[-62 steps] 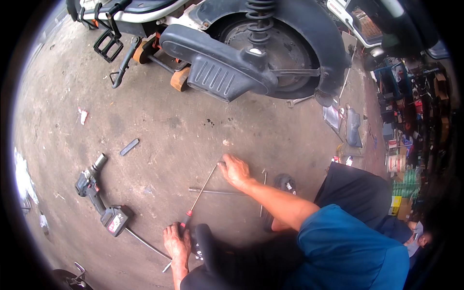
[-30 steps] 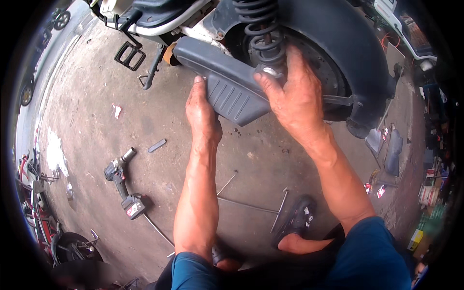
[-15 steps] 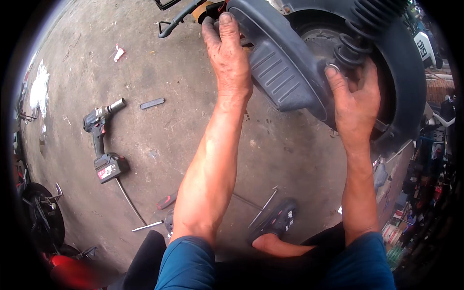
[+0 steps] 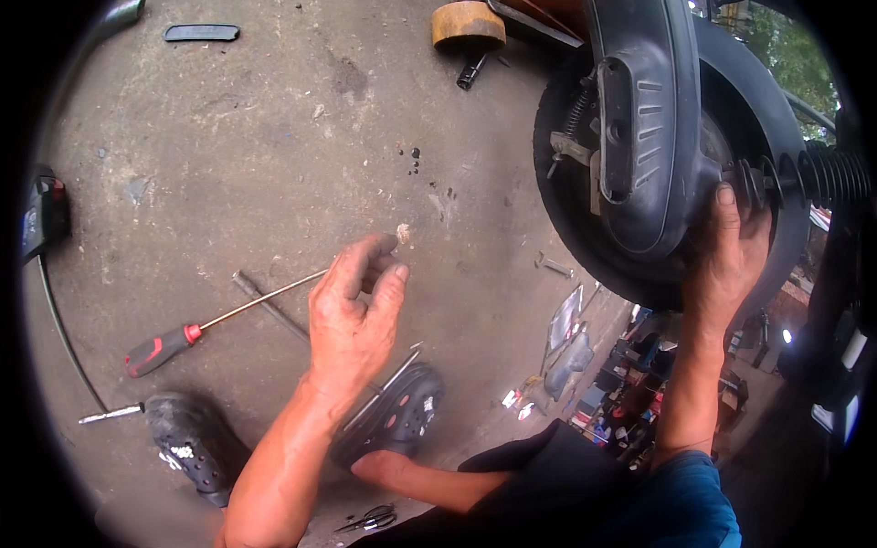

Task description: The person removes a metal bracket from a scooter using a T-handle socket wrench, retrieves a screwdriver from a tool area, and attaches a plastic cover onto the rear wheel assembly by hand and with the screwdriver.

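My left hand (image 4: 354, 301) hangs over the floor with fingers curled but apart from the thumb, and nothing shows in it. Beside it, the shaft of a red-and-black screwdriver (image 4: 163, 351) runs behind the hand, across a metal bar (image 4: 274, 306). At the right, my right hand (image 4: 728, 260) is closed round the lower end of a black shock absorber (image 4: 822, 175), thumb upright; its other fingers are partly hidden. A ribbed black plastic cover (image 4: 650, 137) stands in front of the scooter's wheel (image 4: 559, 192).
A yellowish roller (image 4: 469, 25) and a black socket-like piece (image 4: 470, 71) lie at the top. A flat dark strip (image 4: 201, 33) is far left, a power tool's battery (image 4: 46, 217) at the left edge. A bolt (image 4: 554, 266) lies near the wheel. My clogs (image 4: 187, 443) are below.
My left hand has left the cover and come down over the floor near the screwdriver. My right hand stays at the shock absorber's lower end. The view has turned.
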Available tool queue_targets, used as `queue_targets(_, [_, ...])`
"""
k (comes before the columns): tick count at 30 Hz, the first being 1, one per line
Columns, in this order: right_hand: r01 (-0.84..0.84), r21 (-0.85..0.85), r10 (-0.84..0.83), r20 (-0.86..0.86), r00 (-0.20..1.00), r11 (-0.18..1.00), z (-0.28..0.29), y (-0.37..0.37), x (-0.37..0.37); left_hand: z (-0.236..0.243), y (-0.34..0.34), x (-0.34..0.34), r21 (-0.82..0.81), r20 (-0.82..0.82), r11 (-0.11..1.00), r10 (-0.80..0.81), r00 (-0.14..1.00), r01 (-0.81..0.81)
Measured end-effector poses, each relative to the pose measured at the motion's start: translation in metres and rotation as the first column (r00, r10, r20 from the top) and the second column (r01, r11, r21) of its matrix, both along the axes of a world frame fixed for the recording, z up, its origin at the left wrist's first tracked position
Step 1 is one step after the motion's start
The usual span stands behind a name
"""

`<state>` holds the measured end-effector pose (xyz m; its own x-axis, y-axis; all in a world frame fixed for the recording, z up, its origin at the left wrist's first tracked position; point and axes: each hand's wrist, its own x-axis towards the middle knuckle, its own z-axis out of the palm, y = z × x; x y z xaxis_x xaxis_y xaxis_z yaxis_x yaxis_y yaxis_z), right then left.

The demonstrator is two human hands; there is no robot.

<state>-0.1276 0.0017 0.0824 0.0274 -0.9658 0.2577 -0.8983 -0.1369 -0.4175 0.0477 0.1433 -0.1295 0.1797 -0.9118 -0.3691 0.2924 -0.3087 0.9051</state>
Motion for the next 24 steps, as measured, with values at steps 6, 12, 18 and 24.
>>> queue_targets(6, [0.042,-0.006,-0.042,-0.010,0.999,0.999,-0.006,0.001,-0.010,-0.011,-0.001,-0.007,-0.067,-0.043,0.997,-0.051,0.998,0.048])
queue_targets(12, [0.062,-0.002,-0.061,0.024,0.998,0.998,-0.005,0.001,-0.008,-0.002,-0.019,-0.023,-0.248,-0.115,0.964,-0.131,0.985,0.100])
queue_targets(18, [0.071,-0.075,-0.065,0.078,0.995,0.995,-0.016,0.001,0.003,0.004,-0.030,-0.024,-0.256,-0.249,0.962,-0.157,0.956,0.092])
queue_targets(24, [0.063,0.005,-0.064,0.070,0.996,0.998,-0.003,0.002,-0.009,-0.013,-0.040,0.007,-0.177,-0.142,0.973,-0.172,0.975,0.146])
